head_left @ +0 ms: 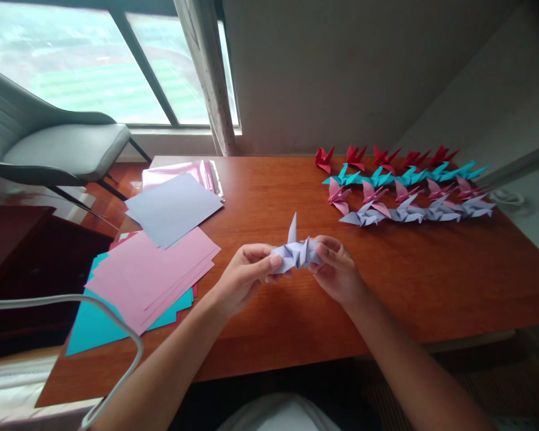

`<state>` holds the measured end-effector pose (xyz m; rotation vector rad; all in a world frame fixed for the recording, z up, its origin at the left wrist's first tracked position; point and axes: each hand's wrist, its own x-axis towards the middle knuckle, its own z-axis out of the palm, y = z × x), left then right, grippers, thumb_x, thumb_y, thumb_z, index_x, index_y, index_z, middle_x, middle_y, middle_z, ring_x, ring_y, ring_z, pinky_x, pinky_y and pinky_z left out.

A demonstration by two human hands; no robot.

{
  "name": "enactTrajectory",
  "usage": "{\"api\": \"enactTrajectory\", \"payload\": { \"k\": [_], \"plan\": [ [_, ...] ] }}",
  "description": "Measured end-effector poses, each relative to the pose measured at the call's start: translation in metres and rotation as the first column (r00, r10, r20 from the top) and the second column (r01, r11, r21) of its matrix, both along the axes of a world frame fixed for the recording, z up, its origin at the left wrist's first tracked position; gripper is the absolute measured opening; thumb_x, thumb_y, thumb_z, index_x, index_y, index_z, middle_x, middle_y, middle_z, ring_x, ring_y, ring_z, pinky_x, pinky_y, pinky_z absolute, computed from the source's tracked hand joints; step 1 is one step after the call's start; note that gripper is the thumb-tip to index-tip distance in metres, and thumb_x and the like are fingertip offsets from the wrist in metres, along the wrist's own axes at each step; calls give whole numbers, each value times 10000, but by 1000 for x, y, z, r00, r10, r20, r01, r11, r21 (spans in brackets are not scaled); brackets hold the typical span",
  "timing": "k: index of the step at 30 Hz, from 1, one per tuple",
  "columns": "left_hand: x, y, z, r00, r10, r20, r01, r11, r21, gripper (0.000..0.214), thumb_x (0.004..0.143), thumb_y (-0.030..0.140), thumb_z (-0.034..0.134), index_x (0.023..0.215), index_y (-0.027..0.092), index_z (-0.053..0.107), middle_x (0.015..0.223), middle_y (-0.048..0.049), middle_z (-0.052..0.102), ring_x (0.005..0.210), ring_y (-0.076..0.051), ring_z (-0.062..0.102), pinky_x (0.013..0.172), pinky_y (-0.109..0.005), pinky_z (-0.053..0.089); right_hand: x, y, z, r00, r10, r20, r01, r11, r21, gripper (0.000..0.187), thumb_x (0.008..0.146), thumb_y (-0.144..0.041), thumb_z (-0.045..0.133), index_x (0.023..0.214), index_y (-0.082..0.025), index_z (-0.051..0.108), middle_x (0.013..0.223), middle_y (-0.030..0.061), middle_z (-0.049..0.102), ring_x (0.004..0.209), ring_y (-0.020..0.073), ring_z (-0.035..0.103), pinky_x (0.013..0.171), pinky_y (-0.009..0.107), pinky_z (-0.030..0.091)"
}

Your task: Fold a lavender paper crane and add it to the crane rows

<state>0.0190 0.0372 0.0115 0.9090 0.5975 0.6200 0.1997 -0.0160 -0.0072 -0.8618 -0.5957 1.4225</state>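
Note:
A lavender origami crane [297, 254] is held between my two hands above the wooden table, one narrow point of it standing straight up. My left hand [250, 269] pinches its left wing between thumb and fingers. On the other side, my right hand [336, 263] grips the right wing the same way. Several finished lavender cranes [413, 211] stand in a row at the right, behind rows of pink cranes [406, 191], turquoise cranes [411, 175] and red cranes [385, 158] that lie farther back.
Left on the table [269, 185] lie lavender sheets [175, 209], pink sheets [153, 275] and turquoise sheets [94, 326]. Behind them is a shiny pink packet [179, 173]. A white cable [130, 332] arches over the lower left. A grey chair [67, 143] stands by the window.

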Motion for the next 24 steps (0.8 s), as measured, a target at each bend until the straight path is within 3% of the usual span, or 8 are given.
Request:
{"api": "enactTrajectory", "payload": {
  "k": [7, 12, 18, 24],
  "plan": [
    [-6, 2, 3, 992, -114, 52, 116, 993, -31, 284, 754, 389, 798, 640, 151, 691, 603, -24, 626, 555, -102, 499, 560, -236, 342, 6, -2, 3, 986, 166, -14, -165, 986, 35, 321, 732, -430, 808, 604, -194, 632, 549, -33, 508, 486, 89, 367, 495, 244, 297],
    [-6, 3, 2, 973, -216, 76, 222, 972, -81, 307, 752, 399, 797, 640, 138, 682, 601, -27, 611, 557, -107, 514, 555, -232, 370, 9, -3, 5, 955, 295, -30, -294, 955, 35, 339, 741, -438, 786, 595, -180, 621, 503, -43, 442, 475, 99, 387, 483, 244, 277],
    [-5, 3, -3, 961, -254, 106, 267, 955, -132, 314, 746, 383, 800, 637, 120, 668, 584, -28, 625, 537, -98, 524, 546, -215, 377, 11, 0, 3, 921, 372, -118, -366, 928, 65, 332, 745, -385, 783, 593, -155, 598, 498, -52, 427, 436, 68, 333, 441, 223, 238],
    [-7, 1, -3, 955, -281, 92, 293, 943, -157, 336, 730, 398, 810, 625, 111, 669, 553, -32, 625, 512, -98, 533, 534, -213, 373, 12, -1, -1, 900, 413, -138, -405, 910, 84, 329, 763, -379, 773, 598, -159, 591, 526, -31, 465, 466, 88, 389, 448, 229, 257]
  ]
}}
